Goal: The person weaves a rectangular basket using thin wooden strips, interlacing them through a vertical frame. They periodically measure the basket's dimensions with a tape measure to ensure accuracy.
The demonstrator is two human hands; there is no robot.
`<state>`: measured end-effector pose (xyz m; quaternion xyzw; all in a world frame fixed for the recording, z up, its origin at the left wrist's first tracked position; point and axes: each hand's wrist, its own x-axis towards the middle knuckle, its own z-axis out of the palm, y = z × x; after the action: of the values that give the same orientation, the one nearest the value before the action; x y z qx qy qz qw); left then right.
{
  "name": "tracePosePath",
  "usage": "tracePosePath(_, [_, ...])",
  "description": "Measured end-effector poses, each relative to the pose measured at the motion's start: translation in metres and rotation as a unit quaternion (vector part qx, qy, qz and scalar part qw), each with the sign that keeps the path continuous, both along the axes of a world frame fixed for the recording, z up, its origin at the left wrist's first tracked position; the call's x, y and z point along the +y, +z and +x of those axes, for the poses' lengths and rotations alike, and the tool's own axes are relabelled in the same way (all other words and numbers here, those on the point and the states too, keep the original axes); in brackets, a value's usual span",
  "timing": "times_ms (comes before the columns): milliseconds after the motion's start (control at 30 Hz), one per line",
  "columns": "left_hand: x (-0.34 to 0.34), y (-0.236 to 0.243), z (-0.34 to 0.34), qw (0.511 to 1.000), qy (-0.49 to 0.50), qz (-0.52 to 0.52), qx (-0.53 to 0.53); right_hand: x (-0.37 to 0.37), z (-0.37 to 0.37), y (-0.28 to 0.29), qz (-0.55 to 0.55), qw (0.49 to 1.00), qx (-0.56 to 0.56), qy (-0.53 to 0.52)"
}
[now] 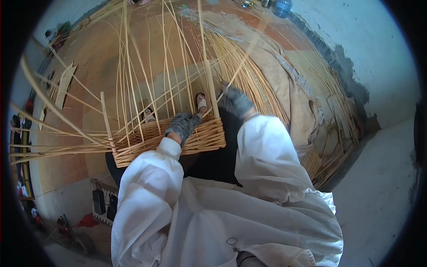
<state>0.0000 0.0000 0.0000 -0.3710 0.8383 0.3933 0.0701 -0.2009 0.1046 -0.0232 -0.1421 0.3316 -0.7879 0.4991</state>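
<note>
A partly woven wicker basket (202,141) lies across my lap, with thin upright rods rising from it and thicker posts at its corners. My left hand (182,127), in a grey patterned glove, grips the woven top edge near the right end; its fingertips are partly hidden. Just beyond the right corner post (211,86), my right hand (238,101), gloved alike, has its fingers closed on a pale wicker rod (242,62). That rod slants from the basket's right corner up to the far right.
Long loose rods (249,78) lie in a bundle on the right, beside a crumpled brown cloth (284,84). Rod ends (58,151) stick out leftward from the basket. A blue water jug (282,8) stands far back. A woven piece (66,84) lies at left.
</note>
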Motion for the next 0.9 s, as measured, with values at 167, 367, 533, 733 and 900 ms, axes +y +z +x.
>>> tracePosePath(167, [0.021, -0.005, 0.009, 0.997, -0.075, -0.011, -0.005, 0.07, 0.038, -0.04, 0.101, 0.944, -0.234, -0.212])
tracePosePath(367, [0.088, 0.007, 0.044, 0.888, -0.132, -0.438, 0.031, 0.062, 0.057, -0.044, -0.026, 0.937, -0.262, -0.228])
tracePosePath(533, [0.093, 0.019, 0.038, 0.923, -0.128, -0.362, -0.006, 0.046, 0.064, -0.021, -0.049, 0.95, -0.257, -0.173])
tracePosePath(733, [0.116, 0.007, 0.02, 0.881, -0.145, -0.45, 0.026, 0.029, 0.072, -0.035, -0.038, 0.898, -0.385, -0.208])
tracePosePath(900, [0.117, -0.008, 0.012, 0.891, -0.167, -0.406, 0.119, 0.044, 0.072, 0.02, 0.118, 0.931, -0.266, -0.22])
